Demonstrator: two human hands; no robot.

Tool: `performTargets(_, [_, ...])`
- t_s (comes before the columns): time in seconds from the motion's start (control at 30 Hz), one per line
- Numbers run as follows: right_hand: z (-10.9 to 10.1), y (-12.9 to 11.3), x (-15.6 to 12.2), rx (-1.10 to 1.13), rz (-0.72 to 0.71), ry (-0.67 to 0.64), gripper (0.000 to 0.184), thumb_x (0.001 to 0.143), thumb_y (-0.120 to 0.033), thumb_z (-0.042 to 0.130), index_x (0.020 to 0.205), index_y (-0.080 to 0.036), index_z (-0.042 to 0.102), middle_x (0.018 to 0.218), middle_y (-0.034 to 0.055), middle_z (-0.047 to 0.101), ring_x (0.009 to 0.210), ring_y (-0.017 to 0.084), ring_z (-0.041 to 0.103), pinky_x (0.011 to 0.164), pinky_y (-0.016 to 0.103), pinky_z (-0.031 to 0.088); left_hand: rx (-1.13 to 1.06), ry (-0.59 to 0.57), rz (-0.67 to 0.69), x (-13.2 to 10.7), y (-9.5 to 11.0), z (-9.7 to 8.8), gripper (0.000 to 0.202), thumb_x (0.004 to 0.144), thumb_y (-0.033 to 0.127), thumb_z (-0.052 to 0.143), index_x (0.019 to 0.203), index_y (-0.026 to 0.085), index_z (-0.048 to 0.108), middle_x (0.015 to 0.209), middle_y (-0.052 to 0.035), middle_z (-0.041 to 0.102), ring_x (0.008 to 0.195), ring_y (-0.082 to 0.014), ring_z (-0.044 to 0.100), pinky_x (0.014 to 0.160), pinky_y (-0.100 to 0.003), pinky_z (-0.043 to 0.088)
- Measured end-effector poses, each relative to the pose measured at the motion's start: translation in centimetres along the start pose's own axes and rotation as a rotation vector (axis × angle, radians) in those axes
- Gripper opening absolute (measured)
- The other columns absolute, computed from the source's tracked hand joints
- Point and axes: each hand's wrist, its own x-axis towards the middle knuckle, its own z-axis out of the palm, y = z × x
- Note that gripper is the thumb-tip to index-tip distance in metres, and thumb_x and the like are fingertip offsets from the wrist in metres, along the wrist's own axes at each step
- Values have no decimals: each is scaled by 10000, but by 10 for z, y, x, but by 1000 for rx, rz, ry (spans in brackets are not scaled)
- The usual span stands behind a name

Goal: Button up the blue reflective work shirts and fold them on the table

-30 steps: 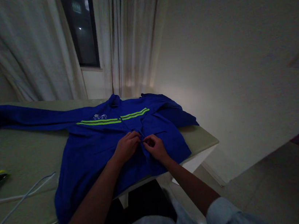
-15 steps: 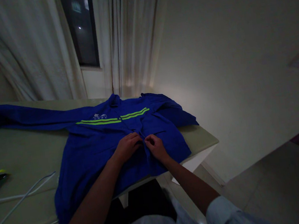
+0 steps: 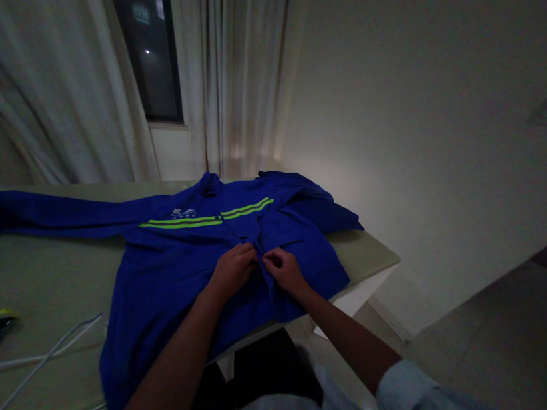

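Your left hand (image 3: 233,269) and right hand (image 3: 283,270) pinch the blue jacket (image 3: 171,272) at its front opening; the cloth looks soft, light and limp, so grip its edges

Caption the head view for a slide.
Both hands, left hand and right hand, pinch the front opening of a blue jacket spread on a pale table.

Both hands, left hand (image 3: 233,271) and right hand (image 3: 285,271), pinch the blue jacket (image 3: 161,273) front (lying flat on the table (image 3: 36,283)).

Blue jacket (image 3: 171,272) flat on table, green chest stripes.
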Motion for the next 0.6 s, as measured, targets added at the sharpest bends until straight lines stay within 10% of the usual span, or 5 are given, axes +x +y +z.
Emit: performTargets(0.6, [-1,-3,0,-16,17,7,137,830,-269,668,901,-187,751,733,-6,601,663,151,544,644,263,442,189,-25,37,0,1,-4,90,968,146,612,969,217,667,1054,-68,688,983,-250,608,850,-379,478])
